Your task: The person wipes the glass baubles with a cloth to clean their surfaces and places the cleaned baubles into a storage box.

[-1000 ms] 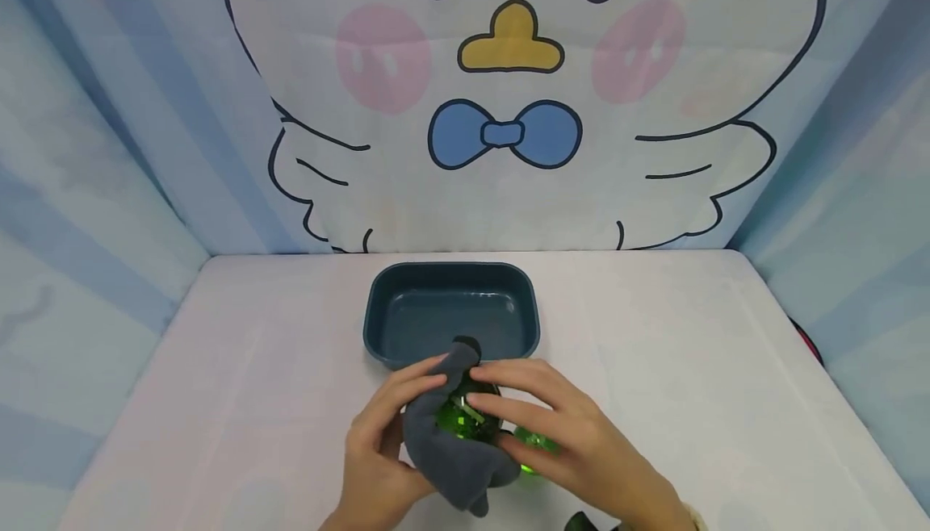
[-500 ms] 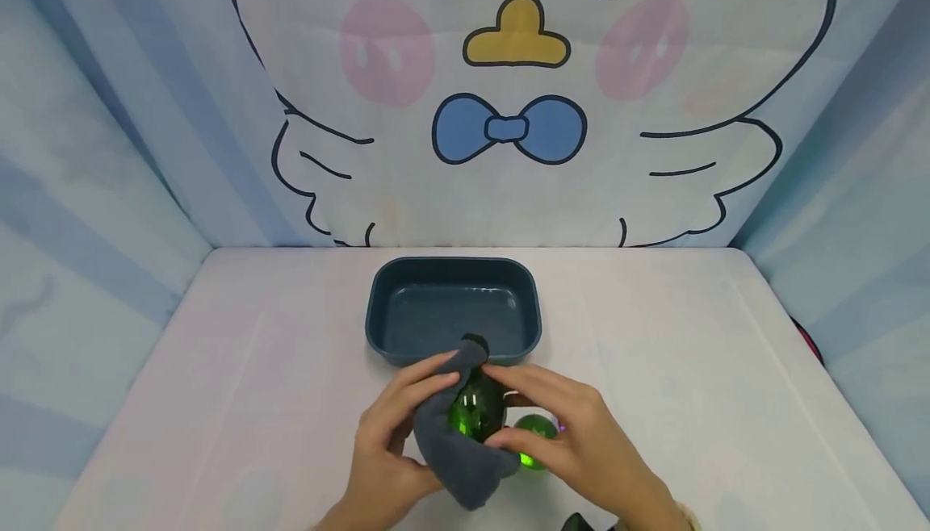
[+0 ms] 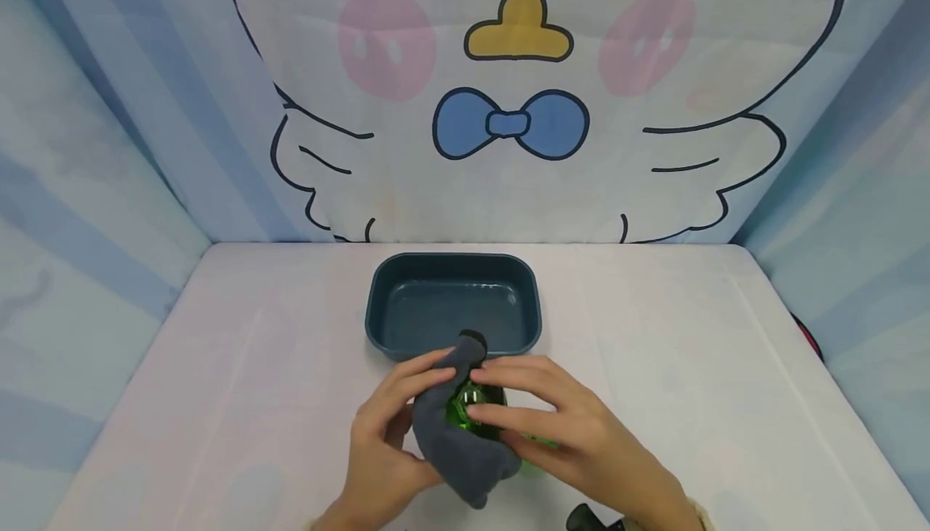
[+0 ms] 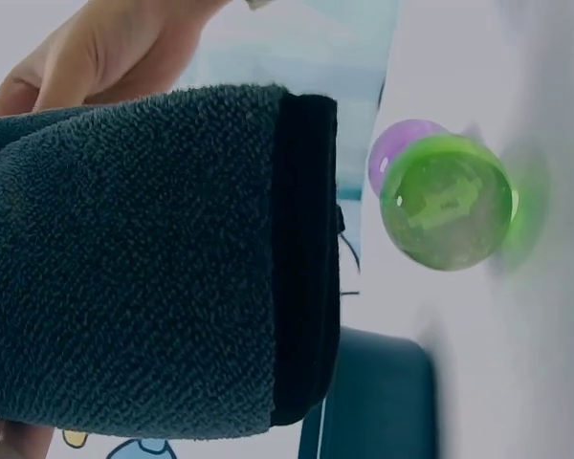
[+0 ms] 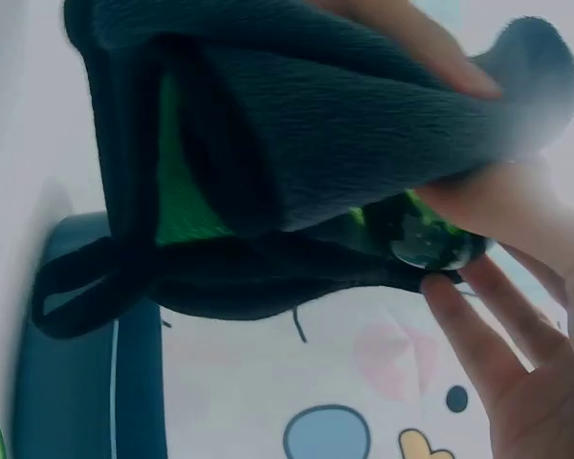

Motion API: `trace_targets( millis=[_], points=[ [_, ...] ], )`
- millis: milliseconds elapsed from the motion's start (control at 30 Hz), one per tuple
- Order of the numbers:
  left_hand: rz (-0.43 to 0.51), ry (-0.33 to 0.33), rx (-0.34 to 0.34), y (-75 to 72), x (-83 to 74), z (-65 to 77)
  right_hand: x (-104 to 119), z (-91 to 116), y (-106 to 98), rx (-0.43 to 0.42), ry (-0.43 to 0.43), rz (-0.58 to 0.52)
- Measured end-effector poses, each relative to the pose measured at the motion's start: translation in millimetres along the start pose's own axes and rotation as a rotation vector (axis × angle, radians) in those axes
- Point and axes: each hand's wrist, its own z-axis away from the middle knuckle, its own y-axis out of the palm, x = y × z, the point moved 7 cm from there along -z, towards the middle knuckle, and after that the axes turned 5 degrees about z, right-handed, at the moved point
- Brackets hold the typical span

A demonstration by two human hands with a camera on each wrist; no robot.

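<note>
A grey-blue cloth (image 3: 465, 458) with a dark border is wrapped partway around a shiny, see-through green ball (image 3: 475, 406). My left hand (image 3: 388, 442) grips the cloth and the ball inside it from the left. On the other side, my right hand (image 3: 563, 426) holds the ball, fingers spread over its bare face and thumb at its lower side. The cloth (image 5: 335, 134) hangs open toward the tray in the right wrist view, a loop at its corner. Green glass (image 5: 430, 239) shows between cloth and fingers there.
A dark teal tray (image 3: 538, 305) stands just beyond the hands. In the left wrist view, a clear green ball (image 4: 448, 203) and a purple ball (image 4: 398, 143) lie on the white table (image 4: 517, 382). A dark object (image 3: 584, 518) pokes in at the head view's bottom edge.
My right hand's fingers have moved from the ball's right side to over its face, and the ball looks turned. The right hand now mostly covers the loose green ball behind it.
</note>
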Motion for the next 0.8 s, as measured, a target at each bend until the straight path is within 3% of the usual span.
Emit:
trace_targets(
  millis=[267,333,500,567,700,800],
  points=[
    [0.006,0.017,0.025,3.0,-3.8,-1.2,-1,1,1,-0.020,0.022,-0.006],
    [0.008,0.016,0.032,3.9,-3.9,-1.2,-4,2,-1,-0.023,0.083,-0.029],
    [0.010,0.021,0.034,4.7,-2.2,-0.9,-16,8,1,-0.007,0.342,-0.150],
    [0.015,0.014,0.025,3.7,-1.0,-0.6,-18,10,2,0.003,0.388,-0.166],
    [0.014,0.004,0.008,1.3,-0.8,-1.1,-15,7,0,0.009,0.350,-0.083],
    [0.012,-0.005,0.003,1.0,-1.7,-2.1,-9,3,-7,-0.011,0.242,-0.024]
  ],
)
